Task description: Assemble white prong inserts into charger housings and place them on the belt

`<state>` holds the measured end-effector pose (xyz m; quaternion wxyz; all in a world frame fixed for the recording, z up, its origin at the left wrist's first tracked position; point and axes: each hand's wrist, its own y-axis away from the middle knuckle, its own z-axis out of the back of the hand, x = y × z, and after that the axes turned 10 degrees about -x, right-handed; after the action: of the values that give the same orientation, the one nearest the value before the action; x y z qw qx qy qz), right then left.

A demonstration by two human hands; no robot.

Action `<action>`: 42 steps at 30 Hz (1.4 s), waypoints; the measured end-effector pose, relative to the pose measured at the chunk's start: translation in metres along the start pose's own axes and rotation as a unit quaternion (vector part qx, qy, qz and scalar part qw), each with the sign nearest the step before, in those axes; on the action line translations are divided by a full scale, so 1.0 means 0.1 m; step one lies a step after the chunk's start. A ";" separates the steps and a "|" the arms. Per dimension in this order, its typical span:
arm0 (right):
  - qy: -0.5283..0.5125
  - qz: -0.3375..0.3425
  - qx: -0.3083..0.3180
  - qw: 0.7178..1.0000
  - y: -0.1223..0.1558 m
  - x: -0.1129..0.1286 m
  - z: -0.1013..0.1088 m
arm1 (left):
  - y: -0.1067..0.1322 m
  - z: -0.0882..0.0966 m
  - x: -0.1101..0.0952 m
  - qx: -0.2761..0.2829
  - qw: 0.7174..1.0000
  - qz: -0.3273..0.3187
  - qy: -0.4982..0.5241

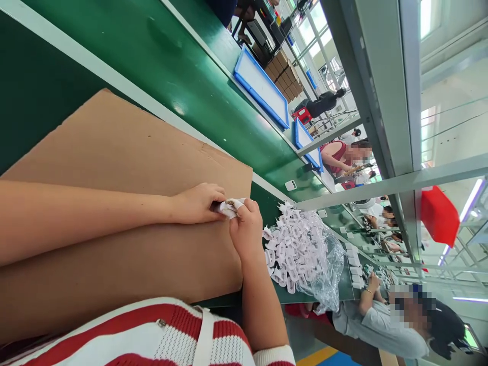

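My right hand is closed with its thumb and fingers on a crumpled white cloth that has a brownish stain. Facing it, my left hand pinches at the cloth's other side; what lies between its fingers is mostly hidden and looks white with a dark gap. Both hands are close together above a brown cardboard sheet. Just beyond my right hand lies a heap of white plastic housings, partly on a clear plastic bag.
A green conveyor belt with pale rails runs past the cardboard, carrying a white part. Blue-rimmed trays stand beyond it. A co-worker in grey sits past the heap, near stacked white pieces. A metal frame crosses above.
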<state>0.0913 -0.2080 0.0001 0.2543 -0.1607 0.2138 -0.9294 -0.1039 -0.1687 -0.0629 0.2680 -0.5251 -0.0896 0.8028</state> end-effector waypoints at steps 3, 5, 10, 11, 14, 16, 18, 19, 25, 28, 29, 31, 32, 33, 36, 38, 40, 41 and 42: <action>0.011 -0.012 0.008 1.000 -0.03 -0.01 -0.01 | 0.00 -0.01 0.00 -0.004 1.000 0.008 0.001; 0.031 -0.013 0.011 0.999 -0.04 -0.01 -0.01 | 0.00 -0.02 -0.01 -0.004 1.000 0.017 0.001; 0.070 -0.049 0.052 0.995 -0.08 0.01 0.00 | 0.00 0.00 -0.03 0.007 0.999 0.047 0.000; 0.071 -0.061 0.053 0.994 -0.08 0.02 0.00 | 0.00 0.00 -0.04 0.009 0.999 0.051 -0.003; 0.053 -0.096 0.031 0.993 -0.03 0.03 -0.08 | 0.00 0.00 -0.07 0.009 0.999 0.049 -0.013; 0.012 -0.126 0.005 0.992 0.02 0.00 -0.17 | 0.00 -0.01 -0.09 0.004 0.999 0.041 -0.022; -0.045 -0.157 -0.025 0.986 0.06 -0.05 -0.25 | 0.02 -0.03 -0.10 -0.009 0.999 0.034 -0.036; -0.069 -0.168 -0.039 0.983 0.06 -0.09 -0.27 | 0.04 -0.03 -0.11 -0.015 0.998 0.036 -0.043; 0.066 -0.220 0.006 0.973 -0.10 -0.51 0.15 | -0.06 0.06 -0.15 0.001 0.996 0.053 -0.073; 0.242 -0.300 0.135 0.913 -0.22 -0.78 0.38 | -0.42 0.22 -0.06 -0.039 0.985 0.084 -0.142; 0.263 -0.316 0.153 0.899 -0.24 -0.86 0.41 | -0.57 0.30 -0.01 -0.061 0.978 0.100 -0.170; 0.280 -0.326 0.167 0.887 -0.29 -0.97 0.43 | -0.88 0.51 0.14 -0.103 0.962 0.134 -0.215; 0.280 -0.324 0.165 0.889 -0.30 -1.01 0.43 | -1.02 0.62 0.22 -0.120 0.953 0.150 -0.233; 0.281 -0.319 0.163 0.890 -0.31 -1.03 0.43 | -1.13 0.72 0.30 -0.136 0.944 0.168 -0.251; 0.284 -0.306 0.152 0.896 -0.32 -1.07 0.44 | -1.32 0.99 0.52 -0.169 0.915 0.222 -0.292; 0.283 -0.301 0.144 0.899 -0.34 -1.07 0.47 | -1.35 1.09 0.64 -0.180 0.901 0.251 -0.305; 0.285 -0.294 0.132 0.903 -0.36 -1.04 0.49 | -1.34 1.15 0.73 -0.189 0.893 0.266 -0.309; 0.285 -0.289 0.121 0.906 -0.36 -1.01 0.49 | -1.33 1.17 0.76 -0.197 0.891 0.269 -0.309; 0.279 -0.286 0.103 0.911 -0.35 -0.97 0.47 | -1.32 1.18 0.77 -0.208 0.888 0.269 -0.309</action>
<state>0.1761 -0.1427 0.0391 -0.0770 0.0784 0.1242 -0.9861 -0.1879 -0.0014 -0.0174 -0.1149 -0.2983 -0.1881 0.9287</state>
